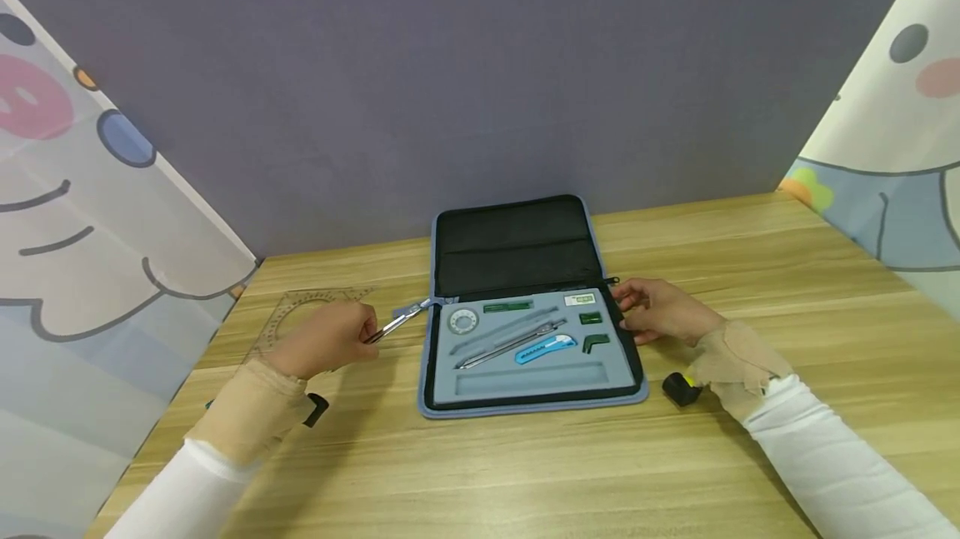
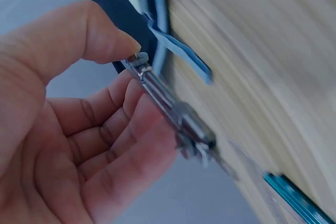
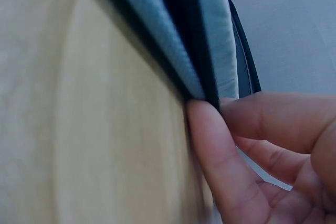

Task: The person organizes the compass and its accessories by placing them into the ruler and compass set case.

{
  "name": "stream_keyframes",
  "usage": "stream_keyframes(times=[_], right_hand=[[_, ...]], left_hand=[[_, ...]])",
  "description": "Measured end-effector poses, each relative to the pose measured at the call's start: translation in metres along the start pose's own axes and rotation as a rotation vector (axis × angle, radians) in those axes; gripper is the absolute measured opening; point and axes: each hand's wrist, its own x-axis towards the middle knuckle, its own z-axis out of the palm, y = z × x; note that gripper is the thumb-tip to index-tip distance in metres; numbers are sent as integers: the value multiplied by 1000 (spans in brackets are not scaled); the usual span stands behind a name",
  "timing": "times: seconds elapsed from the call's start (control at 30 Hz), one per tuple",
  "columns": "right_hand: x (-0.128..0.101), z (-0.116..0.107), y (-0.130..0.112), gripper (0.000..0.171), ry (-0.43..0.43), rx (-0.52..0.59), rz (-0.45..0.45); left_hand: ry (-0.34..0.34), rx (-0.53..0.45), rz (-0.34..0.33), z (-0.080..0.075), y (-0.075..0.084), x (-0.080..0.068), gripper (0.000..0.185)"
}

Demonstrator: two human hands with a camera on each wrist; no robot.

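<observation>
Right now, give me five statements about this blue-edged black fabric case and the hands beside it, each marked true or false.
1. The left hand pinches a slim silver metal tool. True.
2. The right hand pinches the edge of the case. True.
3. The case is zipped shut. False: it lies open.
4. A bright blue plastic cutter lies in the case. True.
5. Both hands touch the silver tool. False: only the left hand does.

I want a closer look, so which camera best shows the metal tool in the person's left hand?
The left wrist view: there the metal tool appears large and close up, though somewhat blurred. The head view shows it small, one end held in the left hand. The right wrist view doesn't show it.
</observation>
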Motion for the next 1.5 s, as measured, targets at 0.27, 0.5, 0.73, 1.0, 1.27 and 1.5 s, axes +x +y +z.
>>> stream_keyframes(times=[0.27,0.5,0.73,1.0,1.27,1.5], right_hand=[[0,-1,2,51,-6,10,-9],[0,-1,1,50,-7,6,-6],[1,-1,0,50,-13,4,-13],[2,-2,0,50,-14,5,-16],[1,-1,1,49,-11,10,-4],[0,-1,1,50,-10,11,-1]], left_hand=[[32,6,96,4,26,25,25],[19,-13,157,12,46,49,39],[-31,-33,134,22,61,65,30],[-59,-56,184,27,81,79,46],[-96,-59,189,34,93,88,54],[-97,-39,205,40,98,97,53]])
